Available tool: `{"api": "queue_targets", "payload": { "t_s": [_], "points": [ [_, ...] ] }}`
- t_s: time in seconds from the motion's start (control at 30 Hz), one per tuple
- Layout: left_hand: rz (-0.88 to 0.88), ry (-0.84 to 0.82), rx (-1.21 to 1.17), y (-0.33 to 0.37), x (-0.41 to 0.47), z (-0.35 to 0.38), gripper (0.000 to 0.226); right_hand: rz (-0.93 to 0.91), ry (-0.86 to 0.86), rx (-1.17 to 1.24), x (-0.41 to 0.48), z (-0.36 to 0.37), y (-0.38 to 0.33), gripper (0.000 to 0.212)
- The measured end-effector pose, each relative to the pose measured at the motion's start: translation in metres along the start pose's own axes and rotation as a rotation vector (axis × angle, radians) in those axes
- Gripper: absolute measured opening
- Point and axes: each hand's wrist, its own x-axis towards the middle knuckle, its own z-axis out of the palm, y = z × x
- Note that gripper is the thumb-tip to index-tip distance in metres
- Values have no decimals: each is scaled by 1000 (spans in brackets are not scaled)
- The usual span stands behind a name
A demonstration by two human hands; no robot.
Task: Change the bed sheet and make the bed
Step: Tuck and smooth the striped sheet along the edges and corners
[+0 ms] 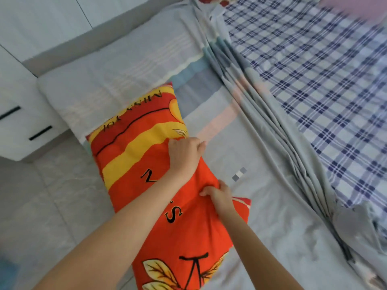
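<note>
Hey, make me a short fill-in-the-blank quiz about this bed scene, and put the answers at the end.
1. The number of hands gripping the pillow is ____: the left hand and the right hand.
2. The checked cloth on the right is white and ____.
3. The white drawer unit at the left edge has handles coloured ____.

Answers: two; blue; black.

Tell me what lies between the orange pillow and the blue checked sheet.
In the head view, a flat stretch of the grey sheet, then its bunched folds, lie between the orange pillow and the blue checked sheet.
</note>
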Motion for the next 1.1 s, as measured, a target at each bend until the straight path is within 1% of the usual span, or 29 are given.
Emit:
{"api": "queue_targets", "payload": {
  "t_s": [0.03,0.1,0.13,0.17,0.2,0.23,0.3,0.33,0.37,0.4,0.43,0.47,0.5,0.53,0.57,0.6,0.63,0.67,0.7,0.73,0.77,0.83,0.87,0.9,0.93,0.97,1.0,1.03,1.1],
  "points": [
    [-68,-142,36,-1,-2,12,34,-89,35,-175,11,-7,8,37],
    [-207,-396,129,1,-17,35,43,-270,103,-487,22,-29,32,39],
    [-243,-501,161,14,-34,48,44,-348,125,-640,19,-49,44,39],
    [-251,-535,200,18,-49,53,42,-430,112,-775,15,-56,50,40],
    [-213,-529,217,30,-66,61,37,-486,96,-879,6,-73,59,44],
    [-180,-481,200,41,-82,68,34,-540,81,-965,-2,-88,69,48],
    [-82,-339,137,67,-113,87,34,-631,31,-1165,-20,-126,105,53],
    [-27,-269,127,72,-124,94,38,-676,-28,-1296,-27,-144,125,54],
    [47,-240,123,86,-140,104,42,-675,-115,-1450,-37,-172,152,55],
    [119,-248,115,100,-157,114,47,-662,-234,-1606,-49,-201,180,56],
    [178,-291,83,115,-174,124,52,-630,-349,-1706,-64,-233,207,59],
    [230,-347,40,129,-189,131,57,-578,-394,-1766,-78,-263,233,65],
    [283,-395,1,147,-207,139,62,-479,-382,-1800,-91,-294,254,76],
    [334,-445,-37,164,-225,150,65,-315,-301,-1804,-105,-325,271,87],
    [369,-501,-63,181,-244,160,67,-174,-116,-1727,-121,-357,283,93],
    [392,-562,-68,187,-253,165,67,-86,144,-1638,-127,-383,285,90],
    [413,-608,-74,211,-275,174,66,123,291,-1536,-145,-424,290,81],
    [418,-670,-97,239,-299,184,64,305,383,-1458,-169,-464,295,74],
    [393,-743,-111,248,-306,188,62,349,380,-1387,-175,-489,292,67],
    [389,-785,-114,271,-322,192,62,339,377,-1361,-195,-520,299,58],
    [370,-810,-123,305,-339,199,64,269,408,-1341,-221,-553,303,47],
    [284,-790,-171,333,-344,205,76,134,479,-1286,-240,-572,306,22],
    [258,-724,-192,366,-349,209,83,95,560,-1236,-262,-595,315,13],
    [218,-610,-202,390,-345,211,91,51,633,-1181,-276,-610,323,9],
    [188,-486,-206,411,-333,210,99,8,693,-1131,-285,-623,332,9],
    [195,-396,-189,427,-317,207,107,-11,723,-1105,-291,-630,339,14],
    [239,-342,-126,451,-301,207,115,-6,741,-1058,-295,-644,344,20],
    [302,-355,-27,466,-284,207,121,20,757,-999,-293,-652,346,27],
    [398,-498,193,496,-262,210,122,87,750,-811,-282,-662,343,36]
  ]
}}
